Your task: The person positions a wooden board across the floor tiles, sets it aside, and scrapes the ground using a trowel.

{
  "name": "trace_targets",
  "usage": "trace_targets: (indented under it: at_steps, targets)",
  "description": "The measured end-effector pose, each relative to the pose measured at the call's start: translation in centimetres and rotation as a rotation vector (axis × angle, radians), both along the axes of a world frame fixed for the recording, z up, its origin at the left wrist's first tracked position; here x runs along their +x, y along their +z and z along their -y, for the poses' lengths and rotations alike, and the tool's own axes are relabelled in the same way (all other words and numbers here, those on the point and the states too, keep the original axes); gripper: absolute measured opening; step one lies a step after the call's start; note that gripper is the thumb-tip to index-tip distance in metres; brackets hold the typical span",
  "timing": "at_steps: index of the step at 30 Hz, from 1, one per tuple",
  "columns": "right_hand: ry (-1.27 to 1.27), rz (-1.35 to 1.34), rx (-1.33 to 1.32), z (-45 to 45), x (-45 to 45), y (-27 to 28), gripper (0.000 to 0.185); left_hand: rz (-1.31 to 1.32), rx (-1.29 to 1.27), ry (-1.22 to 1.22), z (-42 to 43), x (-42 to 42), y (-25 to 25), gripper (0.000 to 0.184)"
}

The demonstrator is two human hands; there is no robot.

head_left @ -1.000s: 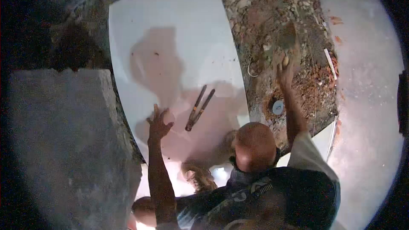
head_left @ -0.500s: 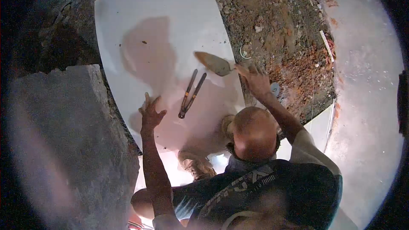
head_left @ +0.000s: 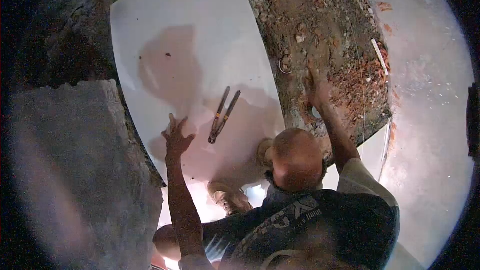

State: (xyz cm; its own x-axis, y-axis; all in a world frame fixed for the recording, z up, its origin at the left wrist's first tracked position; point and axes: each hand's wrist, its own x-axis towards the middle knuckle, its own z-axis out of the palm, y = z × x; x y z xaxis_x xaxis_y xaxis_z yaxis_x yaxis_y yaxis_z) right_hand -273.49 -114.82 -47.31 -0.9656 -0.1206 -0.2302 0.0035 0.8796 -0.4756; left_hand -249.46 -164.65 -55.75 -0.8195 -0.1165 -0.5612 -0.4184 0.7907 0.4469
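Observation:
My left hand (head_left: 178, 136) is open, fingers spread, lying on the large white panel (head_left: 220, 30). To its right on that panel lies a pair of pincers (head_left: 223, 115), handles apart and pointing away from me, jaws near me. Over the bare soil (head_left: 295, 35) to the right of the panel, my right hand (head_left: 322, 92) is closed on a trowel (head_left: 311, 72). Hand and trowel are smeared by motion. The blade shows almost edge-on, so I cannot tell whether it touches the soil.
A rough-edged grey slab (head_left: 75, 145) stands at the left. Pale concrete floor (head_left: 425, 95) borders the soil on the right, with a white strip (head_left: 380, 56) at its edge. A thin string (head_left: 361, 70) runs along the soil. My boot (head_left: 230, 200) is near the panel's lower edge.
My right hand has swung the trowel off the panel to the right, over the soil. The blade has turned from flat to nearly edge-on. My left hand stays put.

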Motion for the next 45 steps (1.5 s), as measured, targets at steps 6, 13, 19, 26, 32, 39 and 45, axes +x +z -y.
trace_targets:
  at_steps: [6, 13, 19, 26, 32, 39, 45]
  targets:
    - [-0.753, 0.848, -0.974, 5.7, -2.1, 0.5, 0.025, 0.016, 0.061, 0.042, 0.6, -0.2, 0.9, 0.08]
    - [-0.767, 0.853, -1.293, 13.3, -3.2, -3.5, 0.035, -0.017, -0.045, -0.046, 0.8, 0.0, -0.2, 0.087]
    - [-0.978, 0.874, -1.623, 21.6, -2.2, -6.6, 0.045, -0.01, -0.011, 0.004, 0.3, 0.2, 0.1, 0.084]
    - [-0.692, 0.896, -1.773, 20.5, 3.8, -6.7, 0.048, 0.077, 0.022, -0.009, 0.7, -0.8, -0.3, 0.082]
    - [-0.467, 0.89, -1.05, 14.9, 9.4, -5.4, 0.032, -0.009, 0.048, 0.018, 0.8, 0.2, -0.3, 0.079]
    - [0.056, 0.125, 0.073, 10.0, -4.0, 1.6, 0.042, 0.012, 0.041, 0.009, 0.5, -0.7, 0.0, 0.08]
    - [0.946, -0.27, 1.068, 3.7, -10.5, -9.6, 0.047, 0.044, 0.058, 0.046, 0.3, -1.0, 1.1, 0.081]
